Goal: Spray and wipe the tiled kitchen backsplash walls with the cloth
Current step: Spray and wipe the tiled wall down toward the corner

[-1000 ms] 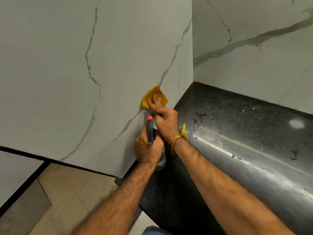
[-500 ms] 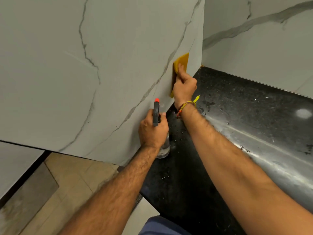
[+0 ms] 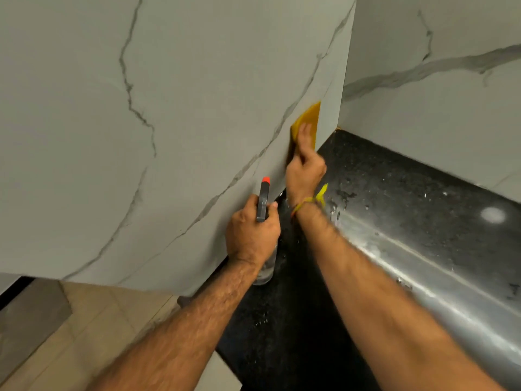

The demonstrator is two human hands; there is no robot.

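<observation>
My right hand presses a yellow cloth flat against the left marble-look wall, close to the inside corner where it meets the back wall. A yellow thread is tied around that wrist. My left hand grips a spray bottle with a black head and an orange nozzle tip, held upright beside the same wall, just below and left of the right hand. The clear bottle body shows under the hand; its base is near the counter.
A black speckled countertop runs along the back wall, wet with droplets, and has a shiny rounded front edge. Beige floor tiles show at the lower left, below the wall panel's bottom edge.
My right hand has slid the cloth up and along the left wall toward the corner. My left hand with the bottle has stayed near the same spot.
</observation>
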